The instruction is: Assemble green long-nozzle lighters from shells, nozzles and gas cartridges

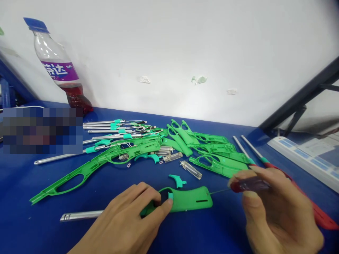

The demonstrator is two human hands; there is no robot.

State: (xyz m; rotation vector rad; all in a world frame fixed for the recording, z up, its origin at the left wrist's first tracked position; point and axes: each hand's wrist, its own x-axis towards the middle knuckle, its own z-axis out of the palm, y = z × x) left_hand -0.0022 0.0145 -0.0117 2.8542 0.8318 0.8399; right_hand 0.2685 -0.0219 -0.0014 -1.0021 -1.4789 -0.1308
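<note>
My left hand (132, 218) grips a green lighter body (188, 199) lying on the blue table, its silver tube (81, 215) pointing left. One finger is at the teal trigger (170, 196). My right hand (278, 211) pinches a screwdriver by its dark red, partly see-through handle (249, 185); the thin shaft (221, 191) reaches the right end of the green body. A loose teal trigger (178, 181) lies just above the body. Behind it are clear fuel tanks (191, 170) and open green shell halves (222, 165).
Silver tubes with wires (106, 128) lie at the left behind a long green shell (79, 176). A soda bottle (60, 67) stands at the back left. Red lighters (323, 211) and a white power strip (304, 162) are at the right. A white wall (172, 46) closes the back.
</note>
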